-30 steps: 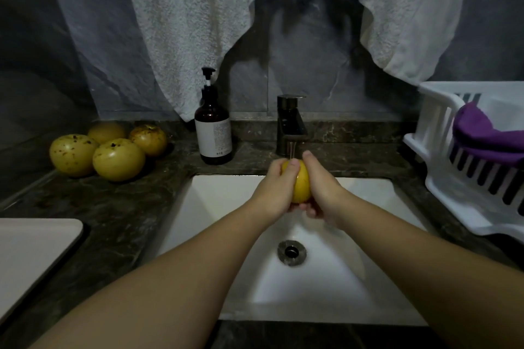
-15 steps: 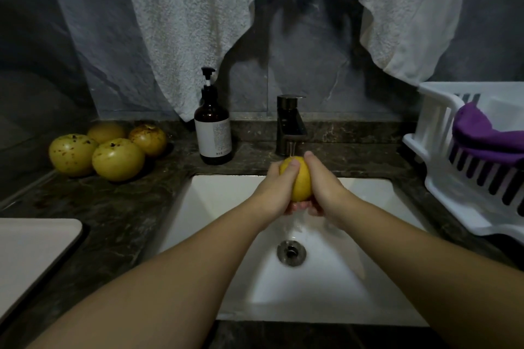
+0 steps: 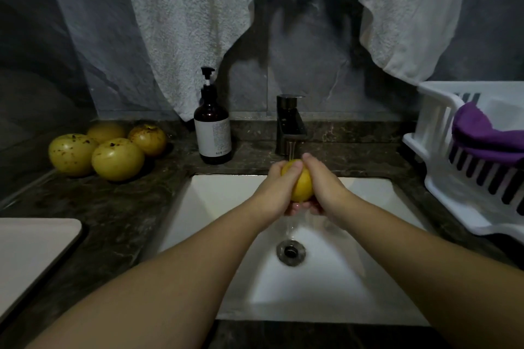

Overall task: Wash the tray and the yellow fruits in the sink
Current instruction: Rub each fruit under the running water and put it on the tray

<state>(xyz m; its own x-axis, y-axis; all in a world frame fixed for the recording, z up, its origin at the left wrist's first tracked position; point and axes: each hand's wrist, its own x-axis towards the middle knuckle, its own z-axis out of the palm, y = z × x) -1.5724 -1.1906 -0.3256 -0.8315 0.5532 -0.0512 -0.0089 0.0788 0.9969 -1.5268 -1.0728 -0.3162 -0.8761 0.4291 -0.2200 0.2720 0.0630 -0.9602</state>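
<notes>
— What sort of room is this, from where you stand?

— Dim, with a grey stone-look wall (image 3: 306, 45) and a dark marbled countertop (image 3: 113, 212). A white rectangular sink (image 3: 215, 198) is sunk into it at the centre of the frame, its drain (image 3: 291, 251) near the bottom middle. Two pale towels hang from above, one at upper left (image 3: 192, 22), one at upper right (image 3: 408, 8).

— And the fruit?

— Five yellow fruits in all. Four speckled ones (image 3: 117, 159) sit bunched together on the counter at left. The fifth yellow fruit (image 3: 301, 184) is over the basin, right under the dark faucet (image 3: 290, 125), with a thin stream of water falling onto it and running down towards the drain.

— Who holds it?

— Both hands. The left hand (image 3: 279, 193) cups it from the left with fingers curled over the top; the right hand (image 3: 321, 187) wraps round the other side, fingertips meeting underneath.

— The tray?

— One pale tray (image 3: 31, 252) lies on the counter at lower left, well apart from the sink.

— Anything else?

— One brown pump bottle (image 3: 212, 133) stands left of the faucet. One white dish rack (image 3: 442, 156) sits at right, with a purple cloth (image 3: 482, 136) draped in it.
</notes>
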